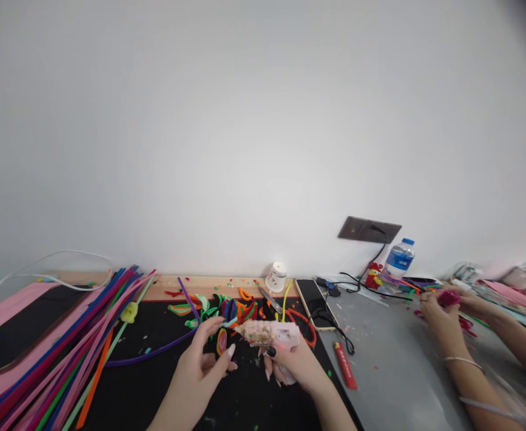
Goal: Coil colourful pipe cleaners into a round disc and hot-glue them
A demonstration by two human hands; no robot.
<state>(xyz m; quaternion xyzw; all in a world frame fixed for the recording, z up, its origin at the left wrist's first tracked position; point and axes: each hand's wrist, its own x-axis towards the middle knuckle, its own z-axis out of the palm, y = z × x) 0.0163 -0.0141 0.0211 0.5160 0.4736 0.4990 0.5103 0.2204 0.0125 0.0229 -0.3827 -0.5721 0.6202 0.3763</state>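
Note:
My right hand is closed around a pale pink hot glue gun, its nozzle pointing left. Close to that nozzle, my left hand has a short light-blue piece of pipe cleaner at its index fingertip; the exact grip is partly hidden. In the gap between left thumb and index finger shows an oval pipe cleaner loop in several colours; I cannot tell whether it is touched. Behind the hands, looped pipe cleaner pieces lie in a heap on the black mat.
Long pipe cleaners are bundled at the left. Scissors, a paper cup, a phone and a red lighter lie around the mat. At right, a co-worker's hands hold something dark pink beside a water bottle.

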